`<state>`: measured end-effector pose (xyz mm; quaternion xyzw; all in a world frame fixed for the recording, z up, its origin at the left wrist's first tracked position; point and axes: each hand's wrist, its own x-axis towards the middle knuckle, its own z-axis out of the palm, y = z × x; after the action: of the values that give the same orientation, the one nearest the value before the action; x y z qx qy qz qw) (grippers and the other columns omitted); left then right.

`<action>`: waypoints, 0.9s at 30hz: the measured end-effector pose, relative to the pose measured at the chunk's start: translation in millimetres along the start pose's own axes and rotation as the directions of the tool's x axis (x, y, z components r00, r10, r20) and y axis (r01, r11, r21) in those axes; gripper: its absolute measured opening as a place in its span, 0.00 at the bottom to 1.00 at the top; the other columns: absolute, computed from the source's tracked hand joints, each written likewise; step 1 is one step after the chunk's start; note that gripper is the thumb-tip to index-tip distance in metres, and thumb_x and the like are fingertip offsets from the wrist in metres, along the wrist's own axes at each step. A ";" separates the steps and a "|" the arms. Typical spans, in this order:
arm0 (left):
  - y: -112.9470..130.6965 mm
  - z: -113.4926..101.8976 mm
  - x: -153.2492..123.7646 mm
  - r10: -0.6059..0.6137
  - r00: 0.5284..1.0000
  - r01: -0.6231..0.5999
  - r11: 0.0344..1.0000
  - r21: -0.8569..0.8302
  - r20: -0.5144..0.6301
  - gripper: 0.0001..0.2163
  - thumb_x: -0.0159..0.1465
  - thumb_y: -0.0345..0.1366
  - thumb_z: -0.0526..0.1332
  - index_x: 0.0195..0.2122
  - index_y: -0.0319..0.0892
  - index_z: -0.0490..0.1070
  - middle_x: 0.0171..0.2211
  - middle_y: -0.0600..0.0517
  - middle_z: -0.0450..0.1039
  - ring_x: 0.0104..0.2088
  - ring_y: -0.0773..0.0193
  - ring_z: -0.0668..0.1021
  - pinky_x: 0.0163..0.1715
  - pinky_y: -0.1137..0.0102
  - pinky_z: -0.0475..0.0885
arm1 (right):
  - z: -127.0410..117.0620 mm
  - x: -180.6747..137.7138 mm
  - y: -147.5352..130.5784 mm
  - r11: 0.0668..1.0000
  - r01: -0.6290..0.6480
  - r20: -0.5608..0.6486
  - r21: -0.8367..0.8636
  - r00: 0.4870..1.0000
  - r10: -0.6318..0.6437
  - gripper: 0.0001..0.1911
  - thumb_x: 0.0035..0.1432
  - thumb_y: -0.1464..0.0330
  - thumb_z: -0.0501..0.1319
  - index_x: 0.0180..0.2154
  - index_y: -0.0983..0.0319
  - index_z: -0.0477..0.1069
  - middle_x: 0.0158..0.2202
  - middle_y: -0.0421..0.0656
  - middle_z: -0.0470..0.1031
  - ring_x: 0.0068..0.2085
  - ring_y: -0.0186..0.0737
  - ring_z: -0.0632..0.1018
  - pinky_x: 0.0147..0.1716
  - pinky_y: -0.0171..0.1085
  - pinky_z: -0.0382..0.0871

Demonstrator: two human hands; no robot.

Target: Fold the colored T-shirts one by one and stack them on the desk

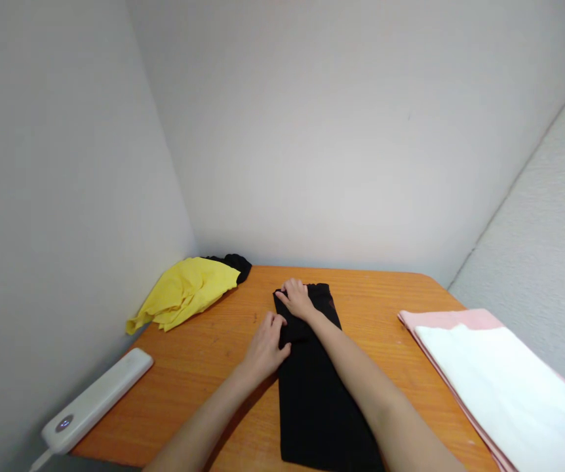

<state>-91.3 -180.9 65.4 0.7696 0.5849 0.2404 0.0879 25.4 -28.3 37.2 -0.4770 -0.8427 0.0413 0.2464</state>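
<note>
A black garment (307, 400), which looks like a pair of pants folded into a long strip, lies on the table with its gathered edge away from me. On its left edge, my left hand (265, 347) has its fingers curled at the cloth, the thumb lower down, and the fabric bulges between them. Farther up, my right hand (296, 300) rests on the far left corner with its fingers over the cloth and its thumb out to the left. My right forearm crosses above the garment and hides part of its right side.
The orange-brown wooden table (371, 301) meets walls at the back and left. A crumpled yellow cloth (189, 288) and a black cloth (238, 264) lie at the back left. A long white device (100, 396) with a cord sits front left. Folded pink and white fabric (503, 387) lies right.
</note>
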 end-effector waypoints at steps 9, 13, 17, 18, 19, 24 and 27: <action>13.1 5.5 -10.5 0.135 0.981 -0.146 0.986 0.076 0.142 0.19 0.54 0.19 0.50 0.42 0.45 0.68 0.44 0.48 0.66 0.45 0.57 0.69 0.47 0.64 0.69 | 0.2 6.7 6.3 0.997 0.061 0.042 -0.047 0.997 -0.059 0.22 0.70 0.53 0.45 0.45 0.62 0.68 0.45 0.47 0.68 0.47 0.45 0.66 0.47 0.41 0.56; 14.5 2.5 -12.6 0.169 0.966 -0.200 0.968 0.150 0.195 0.23 0.55 0.19 0.49 0.47 0.45 0.69 0.44 0.47 0.66 0.45 0.56 0.68 0.45 0.64 0.70 | -1.3 16.9 9.4 0.991 0.116 0.083 -0.067 0.990 -0.110 0.23 0.71 0.54 0.43 0.43 0.62 0.70 0.44 0.47 0.70 0.46 0.44 0.67 0.46 0.40 0.57; 12.6 6.9 -12.9 0.198 0.959 -0.242 0.947 0.214 0.205 0.28 0.59 0.19 0.47 0.57 0.49 0.66 0.47 0.47 0.66 0.45 0.55 0.68 0.46 0.63 0.70 | -2.3 21.8 10.4 0.984 0.149 0.086 -0.097 0.986 -0.141 0.26 0.72 0.55 0.40 0.43 0.62 0.70 0.43 0.47 0.71 0.45 0.43 0.69 0.47 0.39 0.57; 12.4 9.0 -12.9 0.202 0.955 -0.254 0.935 0.247 0.217 0.28 0.59 0.20 0.47 0.58 0.49 0.65 0.47 0.47 0.67 0.46 0.55 0.68 0.47 0.63 0.70 | -2.5 21.9 10.4 0.982 0.154 0.082 -0.108 0.986 -0.145 0.26 0.72 0.55 0.40 0.43 0.63 0.70 0.43 0.47 0.71 0.45 0.43 0.69 0.47 0.39 0.57; 12.5 11.5 -12.9 0.205 0.951 -0.267 0.921 0.282 0.231 0.28 0.60 0.20 0.47 0.59 0.48 0.64 0.47 0.46 0.67 0.46 0.54 0.69 0.47 0.62 0.70 | -2.7 21.7 10.3 0.980 0.158 0.077 -0.119 0.986 -0.149 0.26 0.72 0.56 0.40 0.43 0.63 0.70 0.42 0.47 0.72 0.45 0.43 0.69 0.46 0.39 0.58; 16.6 25.0 -11.9 0.170 0.949 -0.275 0.858 0.433 0.266 0.26 0.62 0.19 0.45 0.59 0.41 0.64 0.46 0.42 0.69 0.45 0.52 0.70 0.43 0.61 0.73 | -8.0 20.0 4.5 0.967 0.179 0.062 -0.183 0.983 -0.170 0.24 0.71 0.56 0.43 0.43 0.65 0.70 0.43 0.50 0.72 0.46 0.45 0.68 0.46 0.41 0.58; 21.8 25.1 -12.0 0.156 0.949 -0.276 0.834 0.479 0.274 0.25 0.63 0.20 0.45 0.60 0.41 0.63 0.46 0.43 0.69 0.45 0.54 0.71 0.42 0.63 0.74 | -17.4 16.4 -6.6 0.953 0.210 0.058 -0.217 0.978 -0.203 0.22 0.69 0.55 0.48 0.45 0.66 0.69 0.44 0.53 0.71 0.48 0.48 0.67 0.47 0.43 0.58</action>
<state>-63.2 -195.1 49.5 0.8486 0.5227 -0.0031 -0.0820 21.1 -21.2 60.6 -0.4100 -0.8915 -0.0705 0.1796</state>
